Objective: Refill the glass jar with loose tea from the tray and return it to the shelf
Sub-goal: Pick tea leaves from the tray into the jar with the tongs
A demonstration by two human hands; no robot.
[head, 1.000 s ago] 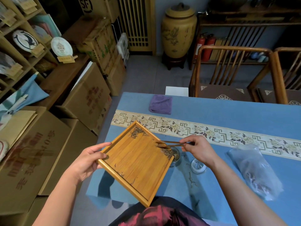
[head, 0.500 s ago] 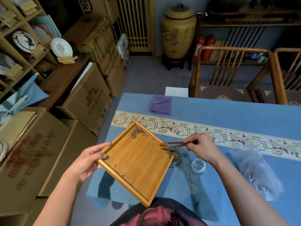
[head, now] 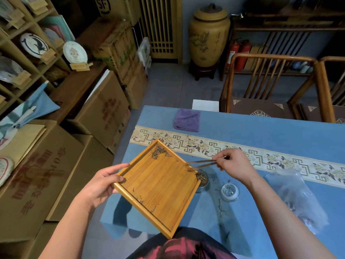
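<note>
My left hand (head: 101, 184) grips the left edge of a square bamboo tray (head: 158, 186), held tilted above the blue table with its right corner over a small glass jar (head: 202, 179). The jar holds loose tea; the tray hides part of it. A small clump of tea leaves (head: 158, 153) lies in the tray's far corner, with a few strands near its front edge. My right hand (head: 233, 165) pinches wooden tweezers (head: 200, 163) whose tips sit at the tray's right edge above the jar. The jar's glass lid (head: 230, 191) lies on the table just to the right.
A clear plastic bag (head: 296, 199) lies at the table's right. A folded purple cloth (head: 186, 120) sits near the far edge. Spilled tea strands (head: 221, 208) dot the blue tablecloth (head: 261, 131). Cardboard boxes (head: 100, 113) and shelves (head: 22, 53) stand left; wooden chairs (head: 265, 85) behind.
My right hand has lifted the tweezers a little up and back from the tea at the tray's right corner. The tray stays tilted in my left hand.
</note>
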